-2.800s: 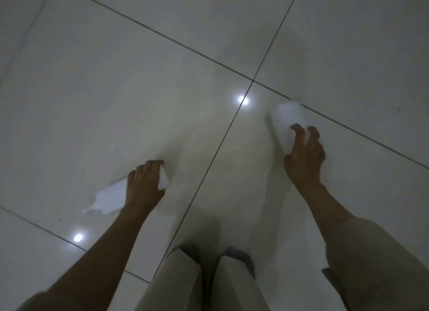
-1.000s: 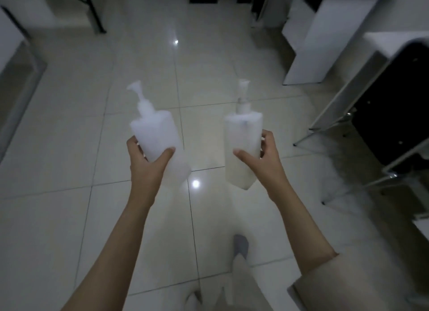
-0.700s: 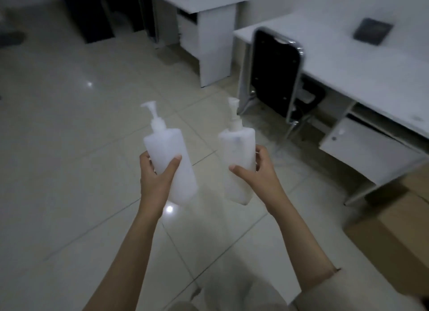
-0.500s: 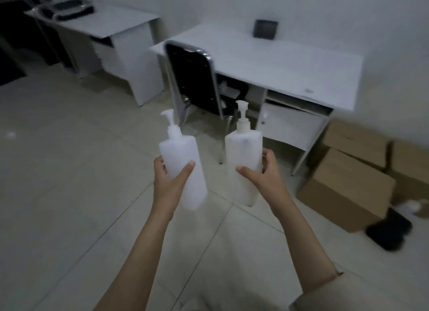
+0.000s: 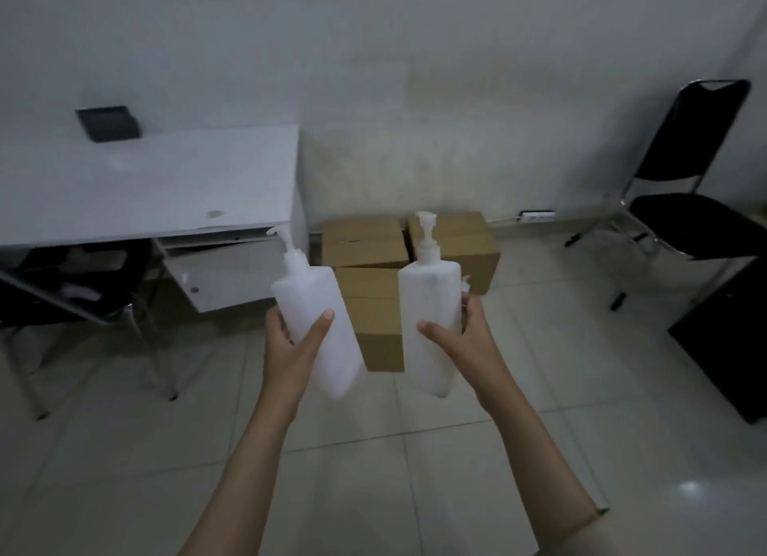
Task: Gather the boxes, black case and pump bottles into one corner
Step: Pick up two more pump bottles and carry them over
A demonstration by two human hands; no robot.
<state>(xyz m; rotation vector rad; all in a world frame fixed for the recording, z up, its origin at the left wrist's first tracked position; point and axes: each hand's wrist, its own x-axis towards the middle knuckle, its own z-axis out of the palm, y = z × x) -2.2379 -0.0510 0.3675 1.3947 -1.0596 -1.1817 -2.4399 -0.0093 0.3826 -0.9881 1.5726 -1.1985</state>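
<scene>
I hold two white pump bottles upright in front of me. My left hand (image 5: 295,350) grips the left pump bottle (image 5: 315,319), which leans slightly left. My right hand (image 5: 460,342) grips the right pump bottle (image 5: 429,302). Behind them, three brown cardboard boxes sit on the floor against the wall: a back left box (image 5: 363,240), a back right box (image 5: 465,240) and a front box (image 5: 379,319). Another pump head (image 5: 465,282) peeks out behind the right bottle. The black case from half a second ago is hidden now.
A white desk (image 5: 145,186) with a drawer unit stands at the left, with a small black object (image 5: 108,123) on it. A black folding chair (image 5: 689,173) is at the right, and a black cabinet (image 5: 730,339) below it. A power strip (image 5: 538,216) lies by the wall.
I picked both bottles up off the floor and raised them. My view has turned right, so the boxes now sit straight ahead behind the bottles.
</scene>
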